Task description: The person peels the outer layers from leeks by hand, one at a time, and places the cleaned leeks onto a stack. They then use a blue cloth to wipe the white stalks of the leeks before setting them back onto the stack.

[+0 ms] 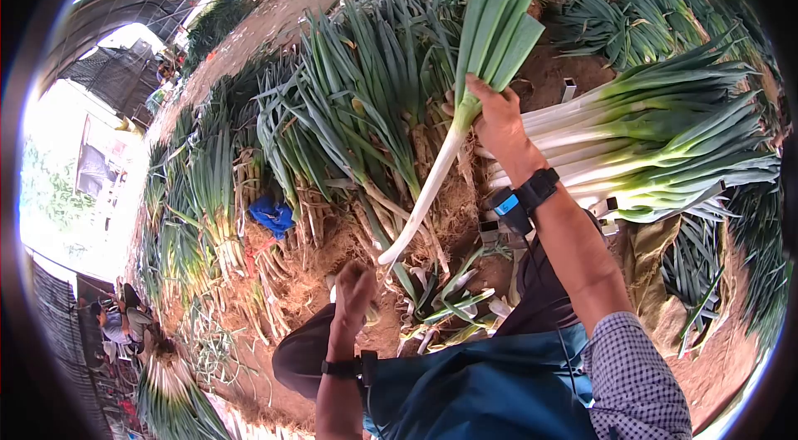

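Observation:
A single leek (434, 185) slants across the middle of the view, its white shank pointing down and its broad green leaves up. My right hand (496, 118) is wrapped round it where the white turns to green. Close below the shank's lower end is my left hand (354, 299), fingers curled in; what they hold, if anything, I cannot make out. To the right, cleaned leeks (615, 137) lie in a pile with their white shanks side by side. Untrimmed leeks (366, 99) with roots and soil stand massed in front of me.
Loose leaf trimmings (440, 299) lie on the ground by my knees. A blue cloth (272, 216) rests among the untrimmed leeks. Metal rack posts (568, 89) stick up beside the pile. More leeks (640, 12) cover the far ground. Another person (120, 324) sits at the far left.

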Action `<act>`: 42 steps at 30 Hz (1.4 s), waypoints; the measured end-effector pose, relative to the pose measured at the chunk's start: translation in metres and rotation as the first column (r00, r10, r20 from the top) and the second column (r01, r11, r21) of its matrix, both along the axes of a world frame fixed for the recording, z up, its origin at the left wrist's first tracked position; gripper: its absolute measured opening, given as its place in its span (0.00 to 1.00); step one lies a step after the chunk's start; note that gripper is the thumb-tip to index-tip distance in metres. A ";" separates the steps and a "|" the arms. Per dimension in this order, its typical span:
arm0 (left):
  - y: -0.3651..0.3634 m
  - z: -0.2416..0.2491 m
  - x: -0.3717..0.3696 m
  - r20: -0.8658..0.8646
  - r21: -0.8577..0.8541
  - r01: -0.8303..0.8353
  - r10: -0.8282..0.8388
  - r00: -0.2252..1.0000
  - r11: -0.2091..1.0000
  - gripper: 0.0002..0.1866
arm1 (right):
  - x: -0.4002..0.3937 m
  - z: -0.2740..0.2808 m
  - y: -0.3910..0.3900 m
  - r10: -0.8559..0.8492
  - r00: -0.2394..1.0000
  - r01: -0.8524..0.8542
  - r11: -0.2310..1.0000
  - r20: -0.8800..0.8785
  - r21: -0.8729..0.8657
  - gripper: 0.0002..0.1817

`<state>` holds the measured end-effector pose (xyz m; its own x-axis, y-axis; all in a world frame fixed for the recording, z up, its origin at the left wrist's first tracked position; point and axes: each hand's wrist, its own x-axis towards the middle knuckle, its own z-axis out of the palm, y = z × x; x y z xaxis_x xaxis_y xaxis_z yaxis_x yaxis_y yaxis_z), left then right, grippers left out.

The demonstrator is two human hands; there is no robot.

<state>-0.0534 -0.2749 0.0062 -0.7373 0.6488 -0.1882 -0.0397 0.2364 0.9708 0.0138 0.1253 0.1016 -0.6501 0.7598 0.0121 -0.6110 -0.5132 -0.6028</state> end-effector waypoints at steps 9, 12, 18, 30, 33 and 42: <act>0.011 0.011 0.049 -0.809 -0.555 -0.307 -0.415 0.416 0.773 0.35 | 0.009 0.011 0.021 -0.026 1.000 0.026 0.999 -0.005 0.037 0.11; 0.038 0.014 0.044 -0.777 -0.440 -0.262 -0.218 0.591 0.859 0.33 | 0.005 0.023 0.003 0.074 0.996 -0.074 0.997 -0.057 0.012 0.13; 0.064 0.011 0.047 -0.112 -0.076 0.144 -0.152 0.982 0.987 0.15 | 0.017 0.035 -0.043 0.340 0.927 -0.366 0.912 0.161 0.185 0.18; 0.066 0.023 0.045 -0.160 -0.111 0.169 -0.186 0.970 0.979 0.13 | 0.026 0.026 -0.036 0.436 0.788 -0.615 0.589 0.435 0.524 0.21; 0.057 0.005 0.037 -0.160 -0.114 0.147 -0.164 0.973 0.983 0.13 | 0.027 0.032 -0.038 0.467 0.773 -0.634 0.567 0.429 0.526 0.20; 0.030 0.030 0.044 0.280 0.104 0.349 -0.364 0.888 0.931 0.19 | 0.022 0.030 -0.044 0.492 0.754 -0.656 0.601 0.435 0.457 0.19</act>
<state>-0.0096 -0.2452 0.0366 -0.3721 0.8718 -0.3187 -0.2431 0.2399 0.9399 0.0359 0.0808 0.1319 -0.9888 0.1295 0.0735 -0.1020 -0.2294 -0.9680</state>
